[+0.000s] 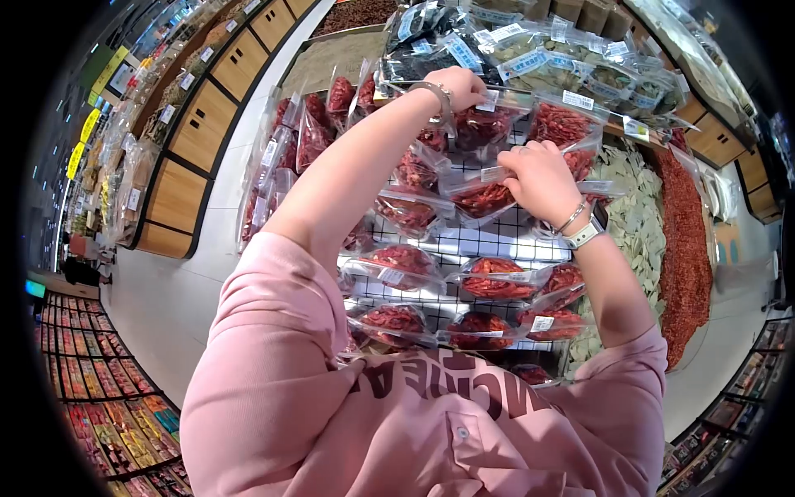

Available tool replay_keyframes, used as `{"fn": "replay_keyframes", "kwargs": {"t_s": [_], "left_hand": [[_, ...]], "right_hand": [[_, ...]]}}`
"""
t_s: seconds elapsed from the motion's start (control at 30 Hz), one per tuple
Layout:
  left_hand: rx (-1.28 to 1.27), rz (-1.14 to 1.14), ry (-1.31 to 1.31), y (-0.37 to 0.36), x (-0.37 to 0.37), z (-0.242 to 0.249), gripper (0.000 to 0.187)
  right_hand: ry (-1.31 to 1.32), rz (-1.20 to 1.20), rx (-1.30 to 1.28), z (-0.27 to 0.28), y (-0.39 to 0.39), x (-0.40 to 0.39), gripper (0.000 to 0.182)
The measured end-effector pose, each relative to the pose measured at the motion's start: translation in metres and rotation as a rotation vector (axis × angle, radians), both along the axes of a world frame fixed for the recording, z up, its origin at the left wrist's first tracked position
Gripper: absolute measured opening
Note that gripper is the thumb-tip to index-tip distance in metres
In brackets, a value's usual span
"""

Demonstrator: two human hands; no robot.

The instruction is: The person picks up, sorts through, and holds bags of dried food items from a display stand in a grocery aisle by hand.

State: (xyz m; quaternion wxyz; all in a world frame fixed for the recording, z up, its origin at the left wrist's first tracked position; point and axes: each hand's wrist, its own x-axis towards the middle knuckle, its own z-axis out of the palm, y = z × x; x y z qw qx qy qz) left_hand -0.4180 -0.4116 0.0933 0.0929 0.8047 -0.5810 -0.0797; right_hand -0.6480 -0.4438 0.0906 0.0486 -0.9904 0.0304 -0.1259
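Observation:
My left hand [460,86], with a silver bracelet at the wrist, reaches up and grips the top of a clear bag of red dried chillies [482,126] hanging on a white wire rack [497,242]. My right hand [538,177], with a white watch and bracelet, pinches the top edge of another clear bag of red chillies [483,199] lower down. Many similar chilli bags [495,278] hang in rows below both hands. I wear a pink sweatshirt [397,422].
Bags of dark and green dried goods [530,58] hang above. Bins of pale dried leaves [633,224] and red chilli [683,248] lie to the right. Wooden-fronted shelves [199,124] line the left aisle, with packaged goods [108,398] at lower left.

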Motion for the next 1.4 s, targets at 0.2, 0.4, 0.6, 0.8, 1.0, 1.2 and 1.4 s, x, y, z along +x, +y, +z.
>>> {"fn": "replay_keyframes", "kwargs": {"t_s": [0.2,0.4,0.6,0.8,1.0,1.2,1.4], "left_hand": [[-0.122,-0.005,0.067,0.002,0.024,0.02,0.04],[0.24,-0.122,-0.078,0.045,0.051,0.034,0.042],[0.302,-0.147,0.084,0.065,0.06,0.021,0.046],[0.18,0.002,-0.27,0.072,0.058,0.015,0.03],[0.135,0.013,-0.306,0.084,0.076,0.01,0.024],[0.018,-0.003,-0.25,0.092,0.063,0.016,0.033],[-0.01,-0.22,0.057,0.102,0.012,0.048,0.03]], "right_hand": [[0.017,-0.019,0.015,0.002,0.002,-0.002,0.021],[0.048,-0.071,0.034,0.004,0.003,0.002,0.022],[0.025,-0.144,0.01,0.001,0.003,0.009,0.022],[-0.001,-0.143,0.021,-0.002,0.003,0.012,0.023],[0.024,-0.184,-0.016,-0.002,0.004,0.014,0.021],[0.049,-0.194,-0.003,0.0,0.003,0.016,0.022],[0.043,-0.195,0.032,-0.005,0.0,0.016,0.022]]}}
